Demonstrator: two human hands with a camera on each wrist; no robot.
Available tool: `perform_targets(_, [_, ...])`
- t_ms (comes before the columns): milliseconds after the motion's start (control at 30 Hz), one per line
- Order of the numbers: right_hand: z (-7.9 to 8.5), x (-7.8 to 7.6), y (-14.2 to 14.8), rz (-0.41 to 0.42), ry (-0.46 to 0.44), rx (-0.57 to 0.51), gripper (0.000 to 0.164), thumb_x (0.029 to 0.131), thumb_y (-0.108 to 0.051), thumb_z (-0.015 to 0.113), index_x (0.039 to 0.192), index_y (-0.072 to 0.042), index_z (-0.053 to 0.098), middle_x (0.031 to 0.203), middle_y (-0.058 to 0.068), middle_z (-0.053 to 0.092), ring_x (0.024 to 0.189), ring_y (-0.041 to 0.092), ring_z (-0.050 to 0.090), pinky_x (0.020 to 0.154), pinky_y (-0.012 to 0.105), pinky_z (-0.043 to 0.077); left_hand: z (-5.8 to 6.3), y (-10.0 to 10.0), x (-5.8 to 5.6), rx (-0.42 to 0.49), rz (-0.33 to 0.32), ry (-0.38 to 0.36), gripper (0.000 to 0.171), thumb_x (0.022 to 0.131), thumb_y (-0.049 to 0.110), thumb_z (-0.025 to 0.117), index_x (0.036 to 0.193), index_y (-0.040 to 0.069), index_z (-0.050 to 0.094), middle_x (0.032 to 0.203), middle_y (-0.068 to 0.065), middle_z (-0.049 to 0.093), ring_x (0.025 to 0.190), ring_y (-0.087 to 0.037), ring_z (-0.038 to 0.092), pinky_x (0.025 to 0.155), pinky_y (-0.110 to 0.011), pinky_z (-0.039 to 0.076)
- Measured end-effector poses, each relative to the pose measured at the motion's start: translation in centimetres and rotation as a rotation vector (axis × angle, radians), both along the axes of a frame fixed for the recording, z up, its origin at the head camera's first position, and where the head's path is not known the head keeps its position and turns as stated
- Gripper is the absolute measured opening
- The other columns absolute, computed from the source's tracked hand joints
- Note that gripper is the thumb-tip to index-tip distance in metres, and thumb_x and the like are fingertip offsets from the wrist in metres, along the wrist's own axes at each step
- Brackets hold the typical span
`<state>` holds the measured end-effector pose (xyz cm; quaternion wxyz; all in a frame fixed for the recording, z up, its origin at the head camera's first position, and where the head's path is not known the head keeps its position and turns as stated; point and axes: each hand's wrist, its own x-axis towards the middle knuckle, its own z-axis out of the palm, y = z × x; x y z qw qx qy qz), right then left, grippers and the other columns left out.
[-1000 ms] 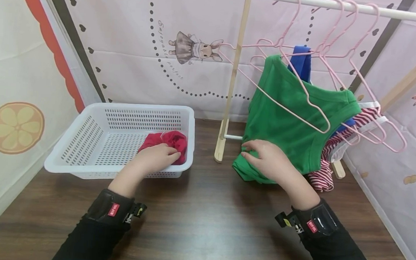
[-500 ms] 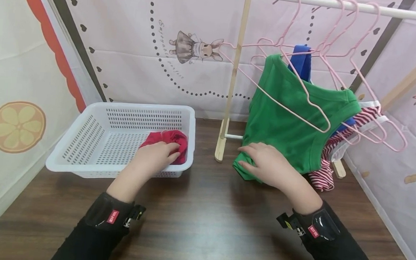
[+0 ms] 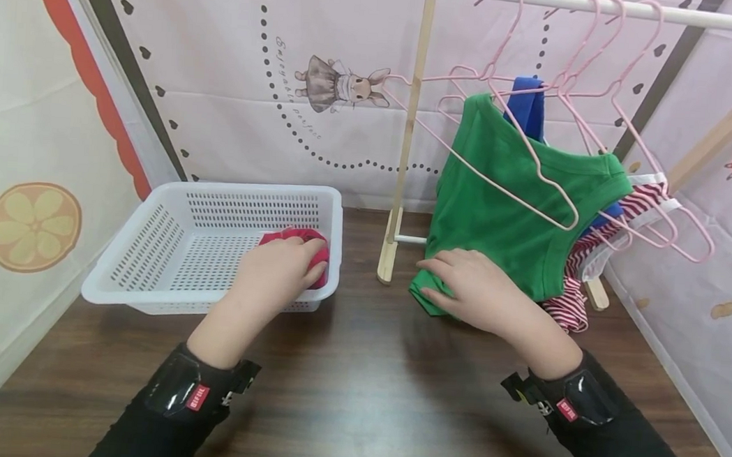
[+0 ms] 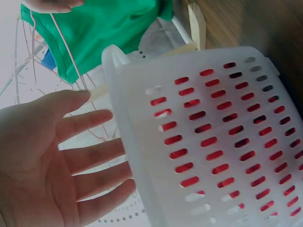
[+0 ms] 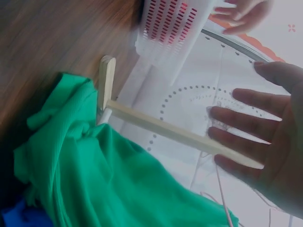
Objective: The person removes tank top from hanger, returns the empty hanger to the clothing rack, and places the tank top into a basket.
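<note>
A crumpled red garment (image 3: 303,234) lies in the right end of a white perforated basket (image 3: 116,296). Above it is my left hand (image 3: 275,268), covering part of the cloth in the head view. The left wrist view shows this hand (image 4: 61,161) with spread, straight fingers beside the basket's rim, the red showing through the basket's holes. On a pink hanger (image 3: 551,191) hangs a green sleeveless top (image 3: 499,209). My right hand (image 3: 472,287) is in front of its lower edge, and in the right wrist view its fingers (image 5: 246,120) are spread and hold nothing.
A rack with a white rail (image 3: 606,4) and a wooden post (image 3: 410,119) stands on the right. Behind the green top hang a blue garment (image 3: 527,109) and a red-and-white striped one (image 3: 581,256). Printed cloth walls (image 3: 221,129) enclose the wooden table (image 3: 356,396).
My left hand has shifted slightly right and farther over the red garment, hiding more of it. My right hand has moved slightly left and down before the green top.
</note>
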<state>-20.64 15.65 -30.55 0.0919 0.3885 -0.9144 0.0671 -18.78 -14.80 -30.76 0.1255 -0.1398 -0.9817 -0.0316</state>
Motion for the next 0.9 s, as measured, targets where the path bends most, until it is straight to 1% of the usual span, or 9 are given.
perform_targets(133, [0.0, -0.2, 0.8, 0.061, 0.090, -0.055, 0.036, 0.091, -0.028, 0.069, 0.121, -0.007, 0.066, 0.112, 0.007, 0.065, 0.105, 0.026, 0.059, 0.091, 0.046, 0.046, 0.6, 0.3, -0.2, 0.068, -0.007, 0.104, 0.038, 0.092, 0.031, 0.064, 0.123, 0.009, 0.063, 0.103, -0.014, 0.067, 0.090, -0.031, 0.063, 0.072, -0.047, 0.054])
perform_targets(233, [0.1, -0.2, 1.7, 0.112, 0.185, -0.116, 0.034, 0.089, -0.025, 0.070, 0.117, -0.006, 0.066, 0.111, 0.008, 0.065, 0.106, 0.028, 0.059, 0.091, 0.047, 0.046, 0.9, 0.4, -0.3, 0.111, -0.015, 0.193, 0.037, 0.092, 0.029, 0.064, 0.122, 0.007, 0.064, 0.103, -0.015, 0.067, 0.089, -0.031, 0.064, 0.070, -0.045, 0.055])
perform_targets(300, [0.2, -0.2, 2.4, 0.137, 0.255, -0.153, 0.034, 0.088, -0.024, 0.071, 0.115, -0.005, 0.067, 0.110, 0.009, 0.065, 0.106, 0.029, 0.059, 0.091, 0.048, 0.045, 1.0, 0.3, -0.4, 0.122, -0.027, 0.256, 0.035, 0.091, 0.027, 0.064, 0.119, 0.006, 0.066, 0.103, -0.016, 0.068, 0.090, -0.032, 0.065, 0.070, -0.045, 0.056])
perform_targets(367, [0.3, -0.2, 3.1, 0.148, 0.320, -0.190, 0.033, 0.088, -0.024, 0.069, 0.114, -0.003, 0.067, 0.109, 0.011, 0.065, 0.105, 0.031, 0.059, 0.091, 0.049, 0.045, 1.2, 0.3, -0.4, 0.131, -0.039, 0.310, 0.034, 0.091, 0.025, 0.063, 0.118, 0.005, 0.067, 0.105, -0.016, 0.068, 0.093, -0.033, 0.065, 0.071, -0.045, 0.056])
perform_targets(433, [0.5, 0.0, 3.8, 0.148, 0.385, -0.223, 0.033, 0.091, -0.026, 0.064, 0.112, -0.001, 0.067, 0.107, 0.013, 0.065, 0.104, 0.034, 0.059, 0.089, 0.051, 0.045, 1.3, 0.4, -0.4, 0.136, -0.052, 0.350, 0.033, 0.091, 0.023, 0.063, 0.117, 0.004, 0.067, 0.105, -0.017, 0.068, 0.095, -0.033, 0.065, 0.072, -0.045, 0.056])
perform_targets(533, [0.9, 0.1, 4.9, 0.117, 0.478, -0.284, 0.037, 0.095, -0.030, 0.054, 0.110, 0.001, 0.067, 0.106, 0.017, 0.065, 0.101, 0.037, 0.059, 0.086, 0.054, 0.045, 1.4, 0.5, -0.6, 0.141, -0.069, 0.387, 0.033, 0.091, 0.023, 0.064, 0.117, 0.003, 0.068, 0.106, -0.017, 0.068, 0.097, -0.033, 0.065, 0.074, -0.044, 0.056])
perform_targets(600, [1.4, 0.3, 5.6, 0.075, 0.533, -0.322, 0.040, 0.096, -0.031, 0.049, 0.109, 0.003, 0.067, 0.105, 0.020, 0.065, 0.100, 0.040, 0.059, 0.085, 0.056, 0.045, 1.5, 0.7, -0.7, 0.137, -0.076, 0.406, 0.033, 0.091, 0.024, 0.065, 0.116, 0.003, 0.068, 0.105, -0.017, 0.069, 0.096, -0.032, 0.066, 0.074, -0.044, 0.056])
perform_targets(733, [2.4, 0.6, 7.0, -0.040, 0.621, -0.419, 0.043, 0.095, -0.030, 0.047, 0.106, 0.007, 0.067, 0.105, 0.023, 0.065, 0.099, 0.044, 0.058, 0.084, 0.058, 0.042, 1.8, 0.9, -1.0, 0.129, -0.087, 0.444, 0.033, 0.090, 0.024, 0.065, 0.115, 0.003, 0.069, 0.105, -0.017, 0.069, 0.094, -0.032, 0.067, 0.073, -0.043, 0.056])
perform_targets(900, [3.3, 0.9, 8.0, -0.208, 0.721, -0.569, 0.045, 0.095, -0.031, 0.046, 0.105, 0.008, 0.068, 0.105, 0.023, 0.065, 0.099, 0.045, 0.057, 0.083, 0.060, 0.039, 2.0, 1.2, -1.4, 0.112, -0.099, 0.486, 0.030, 0.089, 0.022, 0.065, 0.112, 0.003, 0.069, 0.098, -0.017, 0.068, 0.086, -0.032, 0.066, 0.065, -0.043, 0.056])
